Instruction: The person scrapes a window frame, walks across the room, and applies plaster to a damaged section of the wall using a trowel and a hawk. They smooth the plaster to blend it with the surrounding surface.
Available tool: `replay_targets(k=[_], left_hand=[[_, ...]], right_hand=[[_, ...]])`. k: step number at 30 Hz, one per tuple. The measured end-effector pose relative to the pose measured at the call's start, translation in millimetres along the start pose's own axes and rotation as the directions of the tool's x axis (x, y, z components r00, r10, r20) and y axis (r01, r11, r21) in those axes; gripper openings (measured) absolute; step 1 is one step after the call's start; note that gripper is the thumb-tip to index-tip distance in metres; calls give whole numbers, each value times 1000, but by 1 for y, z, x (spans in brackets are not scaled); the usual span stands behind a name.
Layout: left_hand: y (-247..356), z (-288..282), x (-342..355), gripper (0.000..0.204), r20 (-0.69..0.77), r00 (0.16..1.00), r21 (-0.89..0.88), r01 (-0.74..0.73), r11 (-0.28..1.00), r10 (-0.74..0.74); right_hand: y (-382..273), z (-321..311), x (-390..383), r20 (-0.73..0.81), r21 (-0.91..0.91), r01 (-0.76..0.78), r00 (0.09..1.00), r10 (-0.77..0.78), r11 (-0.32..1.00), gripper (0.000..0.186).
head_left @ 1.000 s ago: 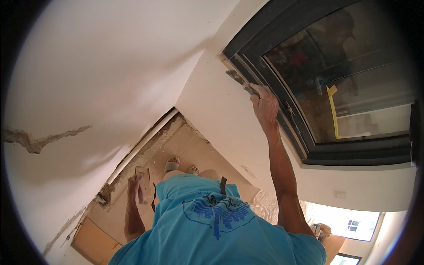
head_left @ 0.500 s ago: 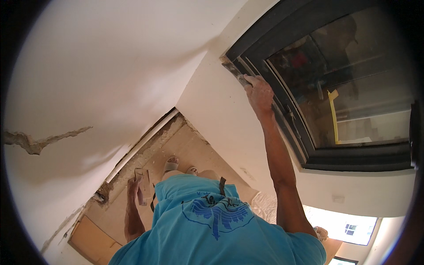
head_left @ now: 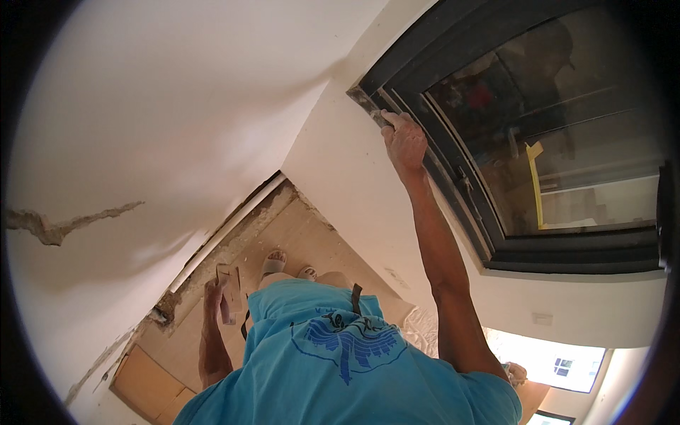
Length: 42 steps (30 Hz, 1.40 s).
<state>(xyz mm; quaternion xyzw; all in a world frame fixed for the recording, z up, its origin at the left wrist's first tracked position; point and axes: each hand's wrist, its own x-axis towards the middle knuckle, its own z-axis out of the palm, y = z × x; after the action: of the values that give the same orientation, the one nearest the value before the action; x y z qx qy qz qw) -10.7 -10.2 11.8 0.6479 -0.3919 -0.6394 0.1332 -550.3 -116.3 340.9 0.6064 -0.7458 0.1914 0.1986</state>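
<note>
right fingers [head_left: 394, 119] clamped on scraper [head_left: 367, 106], which juts beyond them | left fingers [head_left: 213, 286] gripping flat tool [head_left: 229, 285]

Mod. bright; window [head_left: 524, 361] below R grip [head_left: 405, 145] blown out, soft shadows on wall [head_left: 142, 134] L of grip, dim reflections in glass [head_left: 595, 113] R of grip; fisheye bend, blk corners.

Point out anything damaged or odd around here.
The left wall is damaged: a jagged gash exposes rough, brownish material in the otherwise smooth white surface. A dark, ragged break also shows near its foot. Less serious, the yellow tape on the glass has a crooked upper end.
</note>
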Motion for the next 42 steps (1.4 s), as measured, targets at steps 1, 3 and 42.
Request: replay_targets(k=[1, 3, 42], left_hand=[[-1, 0, 0, 34, 3, 1000, 0, -4, 1000, 4], [-4, -1, 2, 34, 2, 1000, -15, -19, 1000, 19], [-16, 4, -11, 38, -37, 999, 81, 25, 996, -22]], right_hand=[[0, 0, 0, 0, 6, 3, 1000, -3, 1000, 32], [1, 0, -2, 4, 11, 1, 1000, -1, 1000, 33], [7, 26, -13, 47, 316, -266, 963, 265, 911, 26]])
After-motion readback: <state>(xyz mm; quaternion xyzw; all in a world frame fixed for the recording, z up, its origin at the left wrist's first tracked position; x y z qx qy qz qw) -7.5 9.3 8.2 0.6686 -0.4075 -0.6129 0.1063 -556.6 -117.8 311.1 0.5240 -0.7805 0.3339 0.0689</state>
